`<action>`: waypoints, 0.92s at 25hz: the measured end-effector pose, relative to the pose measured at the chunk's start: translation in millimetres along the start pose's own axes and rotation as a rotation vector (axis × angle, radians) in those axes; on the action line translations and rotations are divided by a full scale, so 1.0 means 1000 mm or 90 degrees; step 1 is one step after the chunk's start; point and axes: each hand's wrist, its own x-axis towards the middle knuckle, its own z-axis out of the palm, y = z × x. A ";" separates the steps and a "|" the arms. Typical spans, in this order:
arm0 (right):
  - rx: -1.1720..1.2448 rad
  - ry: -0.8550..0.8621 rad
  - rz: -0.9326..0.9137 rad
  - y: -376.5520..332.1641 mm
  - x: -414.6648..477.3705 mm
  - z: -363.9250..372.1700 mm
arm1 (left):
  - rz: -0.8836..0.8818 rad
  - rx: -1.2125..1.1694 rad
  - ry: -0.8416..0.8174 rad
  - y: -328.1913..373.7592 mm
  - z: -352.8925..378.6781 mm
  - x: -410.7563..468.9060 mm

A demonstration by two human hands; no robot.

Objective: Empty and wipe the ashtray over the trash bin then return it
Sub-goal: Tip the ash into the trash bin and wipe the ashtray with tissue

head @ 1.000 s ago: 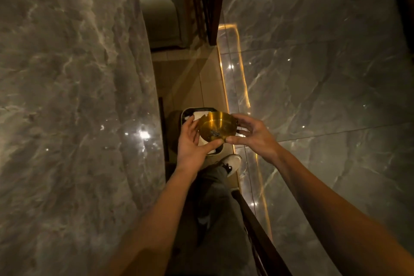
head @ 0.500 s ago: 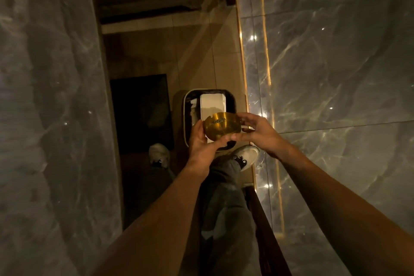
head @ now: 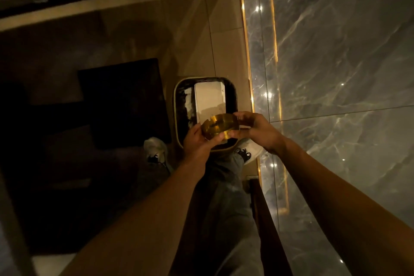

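Note:
A round gold metal ashtray with notches in its rim hangs over the near end of the trash bin. It is tipped, its opening facing away from me, so I see mostly its outer wall. My left hand grips its left and near side. My right hand pinches its right rim. The bin is a dark rectangle with a pale rim, standing on the floor in the head view. A white box or folded paper lies inside it.
A grey marble wall with a glowing gold strip runs along the right. A dark mat lies left of the bin on the tan floor. My two shoes stand at the bin's near end. A dark wooden rail runs below right.
My view has dropped and closed in on the bin. The ashtray has tilted from showing its inside to showing its outer wall, still held in both hands over the bin.

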 end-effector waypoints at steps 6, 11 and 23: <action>0.053 -0.009 0.017 0.013 0.024 0.007 | 0.009 0.045 0.029 0.004 -0.004 0.031; 0.080 0.026 0.053 0.030 0.041 0.019 | 0.025 0.081 0.024 -0.002 -0.014 0.061; 0.074 0.190 0.116 0.039 0.060 0.035 | -0.044 0.093 0.078 -0.010 -0.006 0.096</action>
